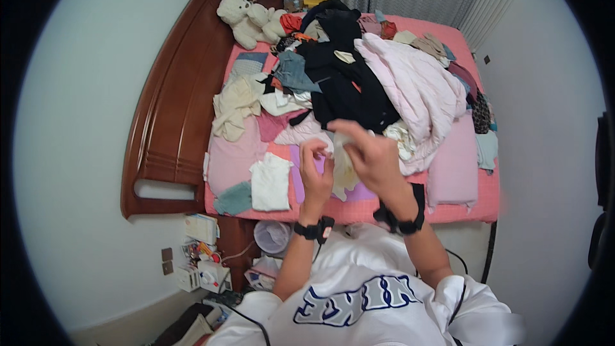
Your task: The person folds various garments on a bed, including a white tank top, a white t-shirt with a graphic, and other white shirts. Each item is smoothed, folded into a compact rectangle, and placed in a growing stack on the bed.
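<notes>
My right hand (372, 154) is raised over the near edge of the bed, its fingers curled on a small pale cream cloth (344, 173) that hangs down. Beside it on the left, my left hand (317, 173) has its fingers bent and parted; no cloth is plainly between them. A purple cloth (299, 178) lies flat beneath both hands. Left of it rests a folded white shirt (271, 185), with a teal cloth (234, 198) at its side. Black garments (350, 91) are heaped beyond my hands. A black cloth (417, 197) lies by my right wrist.
A pale pink quilt (413, 81) and a folded pink cloth (454, 168) cover the bed's right side. White teddy bears (240, 19) sit by the wooden headboard (173, 105). A waste bin (272, 236) and a cluttered nightstand (240, 235) stand at the near left.
</notes>
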Demonstrator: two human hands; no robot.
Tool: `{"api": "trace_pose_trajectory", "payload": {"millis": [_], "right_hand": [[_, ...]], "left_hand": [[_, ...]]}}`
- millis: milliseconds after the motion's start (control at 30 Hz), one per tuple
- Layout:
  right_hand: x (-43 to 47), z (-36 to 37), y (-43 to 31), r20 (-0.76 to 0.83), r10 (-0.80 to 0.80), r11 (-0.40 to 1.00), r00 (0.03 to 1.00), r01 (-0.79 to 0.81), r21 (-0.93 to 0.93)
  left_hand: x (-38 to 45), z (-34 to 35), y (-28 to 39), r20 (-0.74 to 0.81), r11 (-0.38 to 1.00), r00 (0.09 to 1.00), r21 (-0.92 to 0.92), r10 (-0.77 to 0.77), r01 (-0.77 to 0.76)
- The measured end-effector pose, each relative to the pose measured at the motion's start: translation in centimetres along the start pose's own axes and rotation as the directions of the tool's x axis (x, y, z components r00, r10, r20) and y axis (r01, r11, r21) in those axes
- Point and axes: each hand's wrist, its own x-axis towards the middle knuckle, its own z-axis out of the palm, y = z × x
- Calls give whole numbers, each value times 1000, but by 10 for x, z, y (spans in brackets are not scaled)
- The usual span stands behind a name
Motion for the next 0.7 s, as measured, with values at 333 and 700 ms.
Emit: {"api": "trace_pose_trajectory", "payload": {"millis": [333,700], "right_hand": [[26,-105,30,-129,-64,954,990,23,-299],[29,-157,114,-185,70,861,980,-153,-484]], "left_hand": [[-12,62,22,213,966,969,250,-123,67],[35,1,-13,28,930,970,294,-240,222]]}}
